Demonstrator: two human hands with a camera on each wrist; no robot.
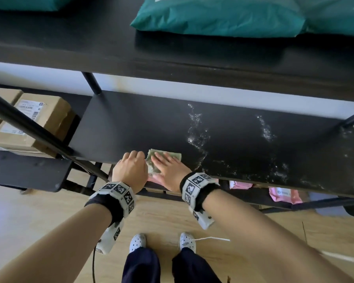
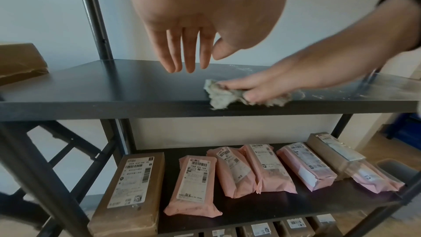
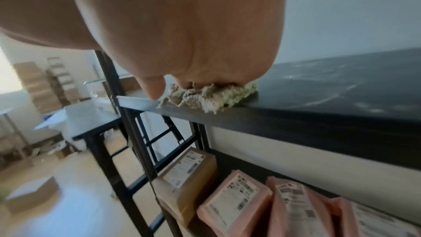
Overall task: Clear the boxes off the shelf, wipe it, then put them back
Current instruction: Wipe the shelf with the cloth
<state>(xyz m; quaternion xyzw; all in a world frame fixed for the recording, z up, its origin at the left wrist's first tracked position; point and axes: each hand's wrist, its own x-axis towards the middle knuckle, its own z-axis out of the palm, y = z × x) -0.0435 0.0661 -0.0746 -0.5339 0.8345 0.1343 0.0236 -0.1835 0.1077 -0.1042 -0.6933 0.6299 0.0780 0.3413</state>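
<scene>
The black middle shelf (image 1: pixel 131 123) holds no boxes; white streaks (image 1: pixel 198 131) run across its right half. A crumpled greenish cloth (image 1: pixel 172 155) lies at the front edge, left of the streaks. My right hand (image 1: pixel 168 164) presses flat on the cloth (image 2: pixel 216 95) with straight fingers (image 2: pixel 250 86); from the right wrist the cloth (image 3: pixel 205 96) bulges out under the palm. Just left of it, my left hand (image 1: pixel 132 160) hovers at the shelf's front edge, its fingers (image 2: pixel 182 57) hanging loose and holding nothing. Brown cardboard boxes (image 1: pixel 35 123) sit on a surface left of the shelf.
Teal parcels (image 1: pixel 223 15) lie on the upper shelf (image 1: pixel 90 48). The lower shelf (image 2: pixel 250 210) carries pink parcels (image 2: pixel 227 168) and a brown box (image 2: pixel 129 186). A black upright post (image 2: pixel 93 15) stands at the shelf's back left. Wooden floor lies below my feet.
</scene>
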